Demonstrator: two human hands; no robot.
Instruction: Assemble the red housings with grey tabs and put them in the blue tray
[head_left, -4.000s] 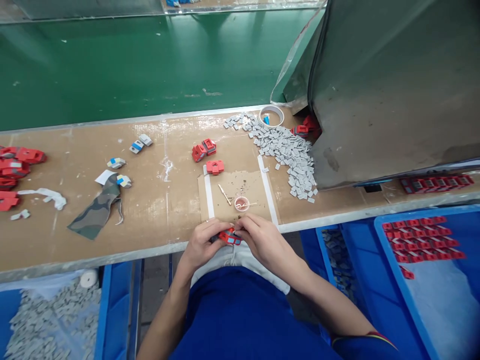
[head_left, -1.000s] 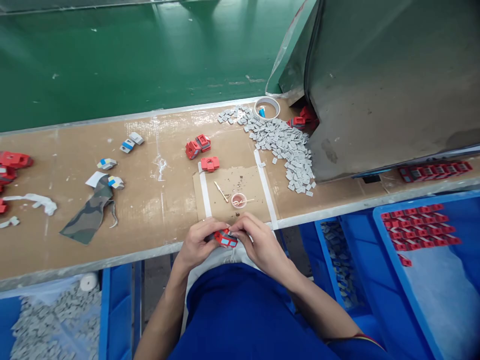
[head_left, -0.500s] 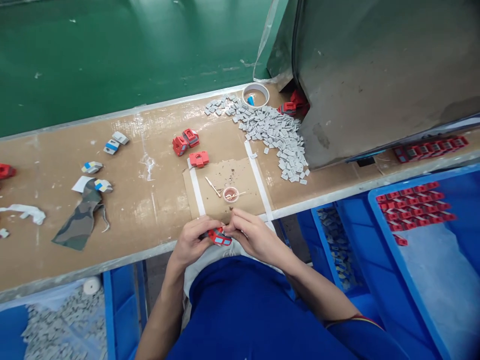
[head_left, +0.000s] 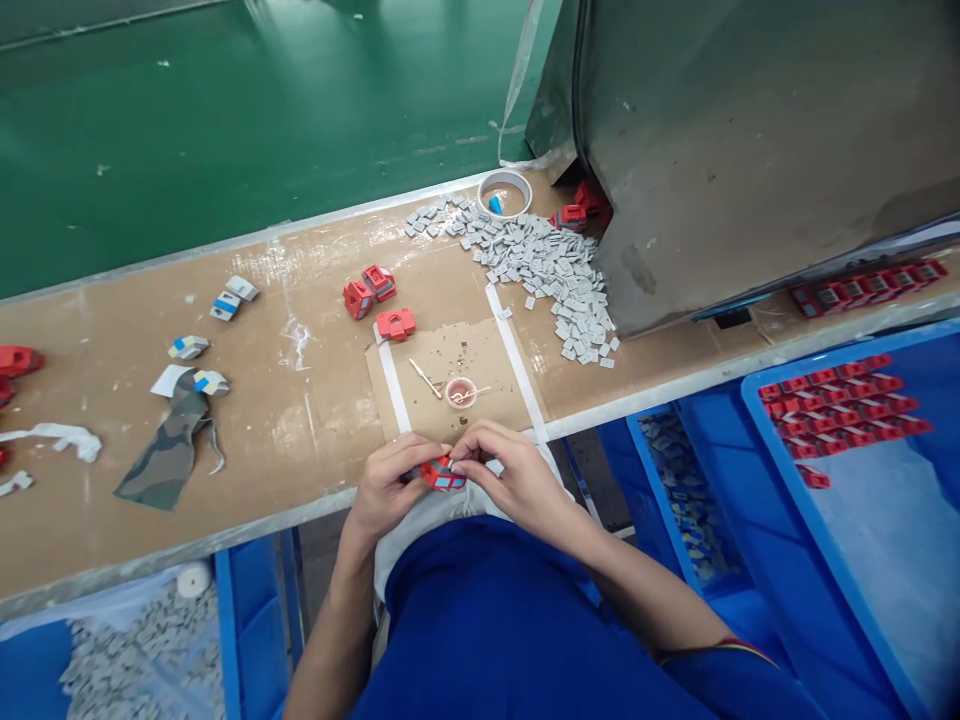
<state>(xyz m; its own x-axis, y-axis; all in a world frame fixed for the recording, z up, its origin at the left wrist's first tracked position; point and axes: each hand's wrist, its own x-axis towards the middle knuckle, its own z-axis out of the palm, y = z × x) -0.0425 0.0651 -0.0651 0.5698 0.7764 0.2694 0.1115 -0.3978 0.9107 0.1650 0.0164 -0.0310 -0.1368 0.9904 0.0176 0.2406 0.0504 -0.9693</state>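
My left hand is closed around a small red toy car body with light blue windows, just off the table's front edge. My right hand pinches at the near right end of that toy; whatever sits between its thumb and finger is too small to make out. Beyond my hands, a little round cup of reddish-brown stuff has a thin stick lying across it. A pale stick with a dark tip rests to its left. Farther back lie several red toy pieces.
Loose grey tiles are heaped at the back right, below a tape roll. A large grey-green panel overhangs the right side. Camouflage cloth lies left. A blue bin with rows of red parts stands at the right.
My right hand's fingers have shifted slightly at the toy, the knuckles a little more bent. The left hand keeps its hold. The view has shifted slightly, showing more red pieces at the far left.
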